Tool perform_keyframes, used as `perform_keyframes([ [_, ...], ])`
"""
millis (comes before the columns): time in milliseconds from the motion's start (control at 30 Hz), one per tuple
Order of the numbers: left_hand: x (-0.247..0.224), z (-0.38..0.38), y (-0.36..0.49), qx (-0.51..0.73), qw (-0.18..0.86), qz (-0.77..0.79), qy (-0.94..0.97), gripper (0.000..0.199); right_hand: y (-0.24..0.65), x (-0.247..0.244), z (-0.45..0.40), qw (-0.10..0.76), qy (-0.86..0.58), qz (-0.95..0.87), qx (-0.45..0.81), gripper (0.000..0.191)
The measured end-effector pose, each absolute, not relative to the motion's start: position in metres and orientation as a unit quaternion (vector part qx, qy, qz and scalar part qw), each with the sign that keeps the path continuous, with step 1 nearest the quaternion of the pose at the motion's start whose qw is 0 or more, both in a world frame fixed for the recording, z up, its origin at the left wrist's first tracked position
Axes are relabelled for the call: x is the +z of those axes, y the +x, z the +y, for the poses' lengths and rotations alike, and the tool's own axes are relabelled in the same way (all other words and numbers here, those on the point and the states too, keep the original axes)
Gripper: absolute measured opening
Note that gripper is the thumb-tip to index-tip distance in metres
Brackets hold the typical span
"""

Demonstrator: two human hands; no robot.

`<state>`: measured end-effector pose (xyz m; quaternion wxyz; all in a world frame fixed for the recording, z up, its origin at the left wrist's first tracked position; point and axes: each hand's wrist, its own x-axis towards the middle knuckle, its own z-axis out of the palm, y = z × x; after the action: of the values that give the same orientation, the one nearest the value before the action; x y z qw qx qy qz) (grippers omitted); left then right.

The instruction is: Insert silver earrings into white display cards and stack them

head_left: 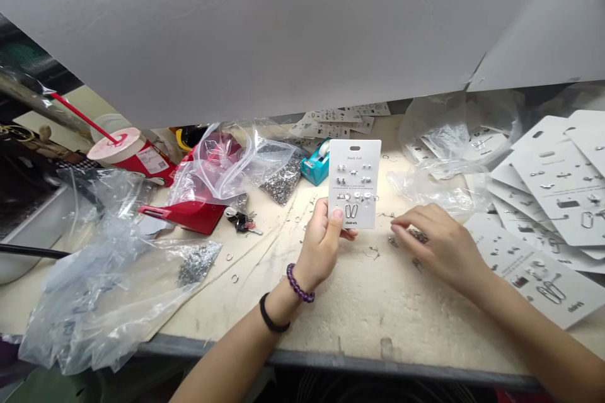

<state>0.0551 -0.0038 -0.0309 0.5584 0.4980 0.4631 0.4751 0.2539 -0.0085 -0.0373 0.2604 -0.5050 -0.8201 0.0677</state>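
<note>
My left hand (324, 236) grips a white earring card (354, 184) by its lower left corner, thumb across the front. The card stands upright, facing me, with rows of small silver studs and a pair of oblong hoops near the bottom. Over the table to the right, my right hand (437, 245) is bent down at a small heap of metal pieces (418, 235). Its thumb and fingertips come together at the heap's edge; whether a piece is between them is too small to tell.
Filled earring cards (558, 182) overlap at the right beside clear plastic bags (439, 186). A teal tape dispenser (316, 167) stands behind the held card. Leftward are a bag of metal parts (283, 179), keys (243, 221), a red dustpan-like item (189, 217) and a drink cup (132, 154).
</note>
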Motion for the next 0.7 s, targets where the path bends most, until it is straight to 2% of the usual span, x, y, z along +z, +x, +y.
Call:
perform_keyframes([
  [100,-0.032,-0.004,0.055,0.471,0.558,0.466,0.5,0.025,0.252,-0.037,-0.01,0.171,-0.517,-0.834,0.087,0.018],
  [267,-0.036,-0.005,0.057,0.459,0.545,0.479,0.513,0.026,0.248,-0.042,-0.012,0.155,-0.491,-0.856,0.053,0.017],
  [333,-0.038,-0.006,0.059,0.452,0.545,0.479,0.519,0.027,0.247,-0.04,-0.013,0.182,-0.484,-0.852,0.084,0.017],
  [467,-0.041,-0.009,0.063,0.44,0.568,0.46,0.523,0.025,0.241,-0.03,-0.017,0.317,-0.484,-0.787,0.213,0.015],
  [533,-0.041,-0.012,0.066,0.43,0.581,0.447,0.527,0.025,0.236,-0.026,-0.018,0.364,-0.484,-0.761,0.232,0.014],
  [700,-0.04,-0.019,0.073,0.39,0.572,0.431,0.579,0.025,0.228,-0.031,-0.018,0.374,-0.475,-0.774,0.188,0.012],
])
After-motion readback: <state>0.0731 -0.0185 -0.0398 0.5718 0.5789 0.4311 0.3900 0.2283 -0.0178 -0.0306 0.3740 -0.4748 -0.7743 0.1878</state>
